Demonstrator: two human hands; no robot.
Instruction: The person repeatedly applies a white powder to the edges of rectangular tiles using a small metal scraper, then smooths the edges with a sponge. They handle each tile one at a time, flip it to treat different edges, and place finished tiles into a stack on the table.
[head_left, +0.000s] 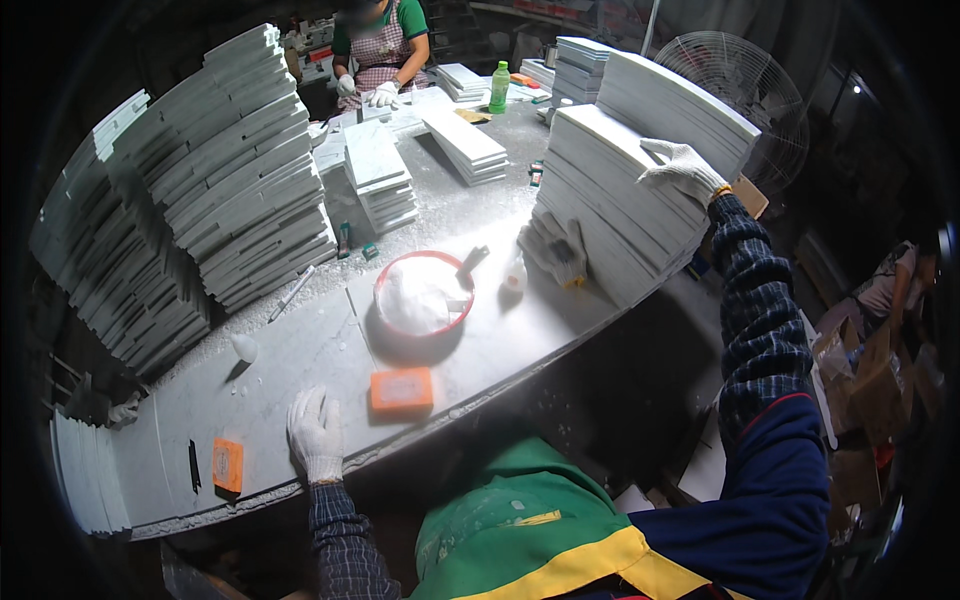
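My left hand (315, 435), in a white knit glove, rests palm down on the pale marble work surface (285, 352) near its front edge, holding nothing. Beside it lie an orange sanding block (402, 391) to the right and a second orange block (227, 465) to the left. My right hand (681, 169), gloved too, reaches onto the top of a tall stack of marble tiles (600, 202), fingers apart at the upper tile's edge. Ahead of me stands a red-rimmed bowl of white powder (420, 292) with a putty knife (472, 260) in it.
A spare pair of gloves (555, 247) and a small white bottle (514, 276) lie near the right stack. Tall tile stacks (240, 150) rise at left; a utility knife (291, 294) lies before them. Across the table, a person (382, 45) handles tiles. A fan (731, 97) stands behind.
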